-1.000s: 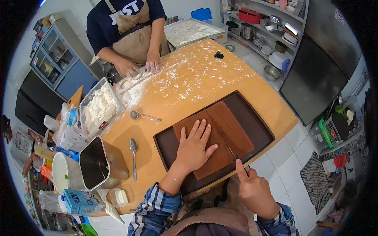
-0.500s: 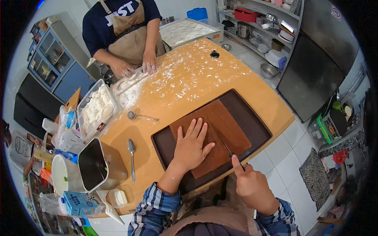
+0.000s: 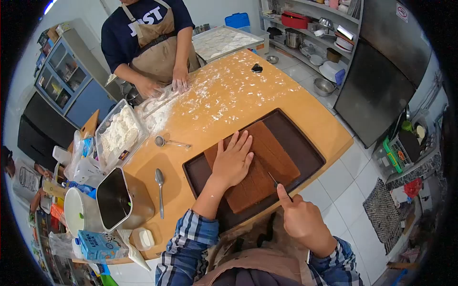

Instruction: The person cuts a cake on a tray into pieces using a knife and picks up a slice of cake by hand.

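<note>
A flat brown sheet of cake (image 3: 276, 150) lies in a dark baking tray (image 3: 305, 145) on the table in front of me. My left hand (image 3: 233, 162) rests flat on the cake's left part, fingers stretched towards its far edge. In my right hand (image 3: 305, 219) is a knife (image 3: 273, 180), its handle in my fist and my index finger along its top. The thin blade points away from me over the cake's near right edge. A faint line runs across the cake between hand and blade. Whether the blade touches the cake I cannot tell.
Left of the tray are a small strainer (image 3: 167, 141), a spoon (image 3: 160, 190), a tall metal tin (image 3: 140, 198) and a tub of flour (image 3: 121, 131). Across the floury table (image 3: 229, 90), another person works with both hands in the flour. A milk carton (image 3: 100, 245) stands near the left edge.
My left thumb has drawn in towards the fingers, and that hand sits slightly further left. The knife and right hand have shifted slightly left. The camera view has moved a little.
</note>
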Available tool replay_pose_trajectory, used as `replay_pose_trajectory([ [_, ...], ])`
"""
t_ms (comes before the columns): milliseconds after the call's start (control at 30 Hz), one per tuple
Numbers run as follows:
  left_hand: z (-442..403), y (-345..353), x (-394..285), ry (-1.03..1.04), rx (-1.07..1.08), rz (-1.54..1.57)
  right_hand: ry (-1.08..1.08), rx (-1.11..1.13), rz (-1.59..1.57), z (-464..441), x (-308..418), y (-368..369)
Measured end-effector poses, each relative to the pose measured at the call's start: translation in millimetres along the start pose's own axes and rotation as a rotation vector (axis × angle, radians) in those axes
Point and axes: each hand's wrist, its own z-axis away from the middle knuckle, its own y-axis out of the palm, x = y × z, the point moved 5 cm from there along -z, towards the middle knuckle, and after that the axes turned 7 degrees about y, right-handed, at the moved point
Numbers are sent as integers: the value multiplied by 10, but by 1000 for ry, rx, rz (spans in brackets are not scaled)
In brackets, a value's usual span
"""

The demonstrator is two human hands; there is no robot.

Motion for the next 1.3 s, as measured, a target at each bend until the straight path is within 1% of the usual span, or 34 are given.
replay_pose_trajectory([
  [133,26,22,-11,-28,-1,14,37,20,16,-35,30,-1],
  [233,31,38,-18,-25,-4,1,5,17,9,-22,22,-39],
  [333,10,37,2,-17,-14,-24,19,42,-24,56,10,-42],
  [433,24,50,-2,-26,1,-35,-15,49,39,17,95,-105],
  [533,16,48,-13,-23,11,-31,18,34,3,26,26,-40],
  [733,21,47,-9,-35,15,-35,7,68,24,16,66,-69],
  [833,22,58,-12,-25,11,-28,-18,39,-3,84,33,-92],
  [933,8,26,-1,-35,9,-25,-9,50,-52,183,33,-138],
  [1033,21,61,-2,-41,8,-20,51,108,-32,169,47,-116],
  [1133,6,47,-14,-42,16,-13,64,103,-32,267,21,-120],
  [1300,19,76,-10,-48,17,-19,16,113,-34,297,30,-90],
])
